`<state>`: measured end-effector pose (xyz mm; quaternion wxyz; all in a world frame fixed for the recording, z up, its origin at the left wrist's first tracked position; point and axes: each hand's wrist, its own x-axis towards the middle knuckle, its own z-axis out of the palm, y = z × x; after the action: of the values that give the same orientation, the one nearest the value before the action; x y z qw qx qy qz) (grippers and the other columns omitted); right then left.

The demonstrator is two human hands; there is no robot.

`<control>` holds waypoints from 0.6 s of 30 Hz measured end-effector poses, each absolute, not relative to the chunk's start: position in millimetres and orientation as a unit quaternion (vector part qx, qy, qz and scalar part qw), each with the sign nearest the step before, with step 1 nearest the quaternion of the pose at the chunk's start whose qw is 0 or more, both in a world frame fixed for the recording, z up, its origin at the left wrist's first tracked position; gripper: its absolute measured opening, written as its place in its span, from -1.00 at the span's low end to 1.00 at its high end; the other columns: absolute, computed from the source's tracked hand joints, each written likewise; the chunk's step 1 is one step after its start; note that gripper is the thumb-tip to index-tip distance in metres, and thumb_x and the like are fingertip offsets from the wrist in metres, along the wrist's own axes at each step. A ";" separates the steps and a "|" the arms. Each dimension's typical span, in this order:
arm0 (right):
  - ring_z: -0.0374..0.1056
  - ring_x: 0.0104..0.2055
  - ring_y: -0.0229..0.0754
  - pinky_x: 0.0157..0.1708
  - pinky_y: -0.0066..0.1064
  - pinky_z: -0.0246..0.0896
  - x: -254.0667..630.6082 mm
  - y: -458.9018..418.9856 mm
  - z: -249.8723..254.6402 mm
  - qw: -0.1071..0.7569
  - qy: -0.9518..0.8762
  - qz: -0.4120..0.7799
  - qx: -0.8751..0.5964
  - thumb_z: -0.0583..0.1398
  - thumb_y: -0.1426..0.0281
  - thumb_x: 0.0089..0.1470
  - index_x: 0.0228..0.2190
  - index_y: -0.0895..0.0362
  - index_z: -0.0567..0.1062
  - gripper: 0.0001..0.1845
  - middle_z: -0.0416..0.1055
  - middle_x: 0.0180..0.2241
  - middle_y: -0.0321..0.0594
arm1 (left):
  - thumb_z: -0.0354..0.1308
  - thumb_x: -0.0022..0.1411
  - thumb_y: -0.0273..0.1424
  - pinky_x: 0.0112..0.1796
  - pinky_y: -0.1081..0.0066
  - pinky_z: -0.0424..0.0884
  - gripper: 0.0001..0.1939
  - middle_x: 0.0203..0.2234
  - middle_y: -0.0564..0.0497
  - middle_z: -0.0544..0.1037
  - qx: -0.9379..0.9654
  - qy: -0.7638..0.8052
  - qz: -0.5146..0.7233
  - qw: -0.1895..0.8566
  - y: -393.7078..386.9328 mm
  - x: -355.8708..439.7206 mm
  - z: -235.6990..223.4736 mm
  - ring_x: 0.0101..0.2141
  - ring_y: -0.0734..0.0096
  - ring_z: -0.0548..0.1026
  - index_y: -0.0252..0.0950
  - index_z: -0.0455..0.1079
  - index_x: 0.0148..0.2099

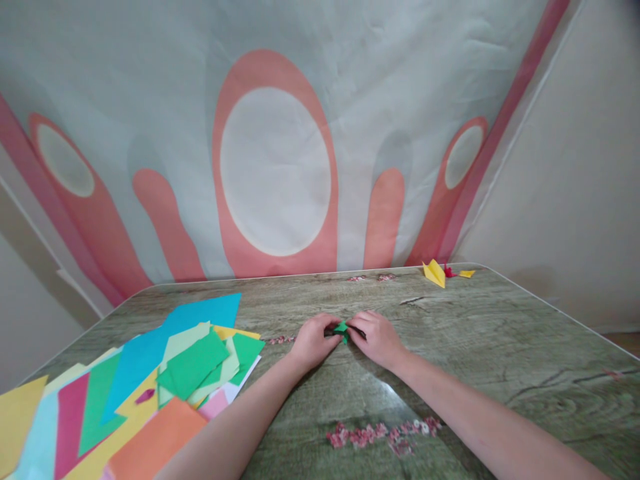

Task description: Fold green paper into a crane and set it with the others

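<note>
In the head view, the left hand (316,340) and right hand (376,339) pinched a small green folded paper (343,329) from either side, between thumb and fingers, just above or on the counter (500,333); which, I could not tell. Coloured sheets (195,363) overlapped at left. Pink blossoms (360,435) were the counter's printed markings. A yellow folded paper (435,273) lay at the far right edge.

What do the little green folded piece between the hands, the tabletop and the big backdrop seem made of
Small green folded piece: probably matte paper, with sharp points and flat facets.
Grey-brown wood-grain tabletop: perhaps laminate or a printed cover; slightly glossy, since light glares on it.
Large grey-and-coral sheet backdrop: fabric or vinyl, can't tell which; fairly matte, with wrinkles.
</note>
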<state>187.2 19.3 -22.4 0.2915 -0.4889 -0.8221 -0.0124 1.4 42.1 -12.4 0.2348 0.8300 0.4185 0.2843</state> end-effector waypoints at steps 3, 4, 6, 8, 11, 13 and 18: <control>0.31 -0.30 -0.22 -0.25 -0.40 0.16 185.1 21.6 -23.3 0.299 -0.810 -0.003 -0.504 0.07 0.35 0.15 -0.32 0.07 0.50 -0.80 0.41 -0.39 -0.23 | 0.20 -0.02 -0.41 -0.25 0.42 0.38 -0.64 -0.31 0.00 0.49 0.812 0.445 0.296 0.235 44.7 3.0 -18.1 -0.32 0.39 0.44 -0.25 0.39 -0.10; 0.31 -0.30 -0.22 -0.26 -0.41 0.16 184.4 22.4 -23.6 0.300 -0.807 -0.001 -0.509 0.08 0.34 0.14 -0.32 0.07 0.50 -0.80 0.41 -0.39 -0.23 | 0.21 -0.03 -0.41 -0.26 0.42 0.38 -0.62 -0.32 0.00 0.49 0.806 0.452 0.299 0.239 45.4 3.6 -19.3 -0.34 0.40 0.44 -0.26 0.38 -0.08; 0.31 -0.31 -0.22 -0.28 -0.42 0.15 183.4 23.7 -24.1 0.297 -0.804 0.000 -0.516 0.11 0.33 0.11 -0.34 0.07 0.50 -0.83 0.40 -0.40 -0.24 | 0.21 -0.04 -0.42 -0.26 0.42 0.38 -0.60 -0.34 0.01 0.49 0.797 0.461 0.304 0.245 46.6 4.5 -20.7 -0.35 0.40 0.44 -0.26 0.37 -0.08; 0.31 -0.32 -0.22 -0.31 -0.42 0.15 182.9 24.6 -24.5 0.295 -0.803 0.001 -0.518 0.14 0.31 0.09 -0.36 0.07 0.51 -0.84 0.39 -0.42 -0.25 | 0.21 -0.04 -0.42 -0.26 0.42 0.39 -0.61 -0.35 0.02 0.49 0.793 0.463 0.309 0.247 47.7 4.6 -21.1 -0.35 0.40 0.44 -0.27 0.37 -0.09; 0.31 -0.34 -0.22 -0.33 -0.43 0.15 182.8 25.3 -25.0 0.303 -0.800 0.012 -0.518 0.13 0.26 0.09 -0.37 0.06 0.51 -0.81 0.38 -0.43 -0.25 | 0.22 -0.05 -0.42 -0.27 0.42 0.39 -0.62 -0.35 0.02 0.48 0.795 0.453 0.316 0.250 49.2 3.2 -21.5 -0.35 0.41 0.45 -0.27 0.38 -0.11; 0.31 -0.35 -0.23 -0.34 -0.44 0.15 183.0 25.9 -25.7 0.312 -0.796 0.022 -0.519 0.10 0.24 0.12 -0.37 0.06 0.52 -0.77 0.37 -0.44 -0.26 | 0.23 -0.06 -0.41 -0.27 0.43 0.39 -0.62 -0.35 0.02 0.47 0.795 0.448 0.322 0.253 50.0 2.2 -22.4 -0.36 0.42 0.45 -0.27 0.38 -0.11; 0.32 -0.37 -0.24 -0.35 -0.45 0.17 184.0 28.1 -28.1 0.327 -0.788 0.036 -0.520 0.07 0.25 0.14 -0.37 0.06 0.52 -0.75 0.38 -0.43 -0.25 | 0.22 -0.05 -0.41 -0.31 0.44 0.37 -0.64 -0.37 0.03 0.46 0.794 0.457 0.318 0.242 49.9 3.9 -24.1 -0.40 0.44 0.43 -0.29 0.38 -0.13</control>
<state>184.0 28.1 -28.1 0.3271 -0.5197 -0.7884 0.0365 3.9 49.9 -24.1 0.2423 0.7945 0.4568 0.3184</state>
